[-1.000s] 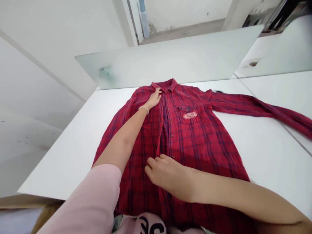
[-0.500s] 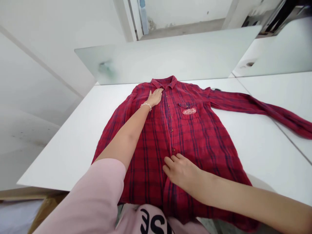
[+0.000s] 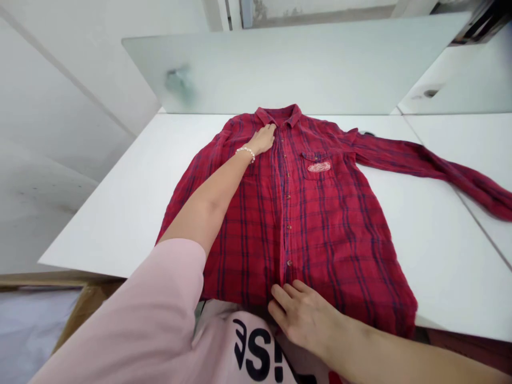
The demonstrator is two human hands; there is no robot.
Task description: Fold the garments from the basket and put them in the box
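— "Right hand (image 3: 306, 317) has slid down the front of the red plaid shirt (image 3: 340, 224), from beside the lower buttons (image 3: 288, 228) to the hem (image 3: 240, 298); the left hand (image 3: 262, 140) stays up by the collar (image 3: 295, 115)."

— "Where does the head view show the shirt?"

— "Face up on the white table (image 3: 116, 186), collar close to the far edge and the glass partition (image 3: 300, 69), hem reaching the near edge, perhaps a little over it. One sleeve (image 3: 412, 155) stretches toward the right edge."

— "How do the fingers stand?"

— "Those of the right hand curl in, seemingly pinching the lower end of the shirt's front edge (image 3: 279, 229), though the cloth between them hardly shows. Those of the left lie close together on the cloth just below the collar; whether they pinch it, one cannot tell."

— "What would make this step go well?"

— "It looks like straightening that front edge. The left hand should probably anchor lightly while the right draws toward the table's near edge, gently enough not to drag the collar. The front edge ought to run parallel to the buttons, and pressing the cloth flat before releasing would likely stop it creeping back."
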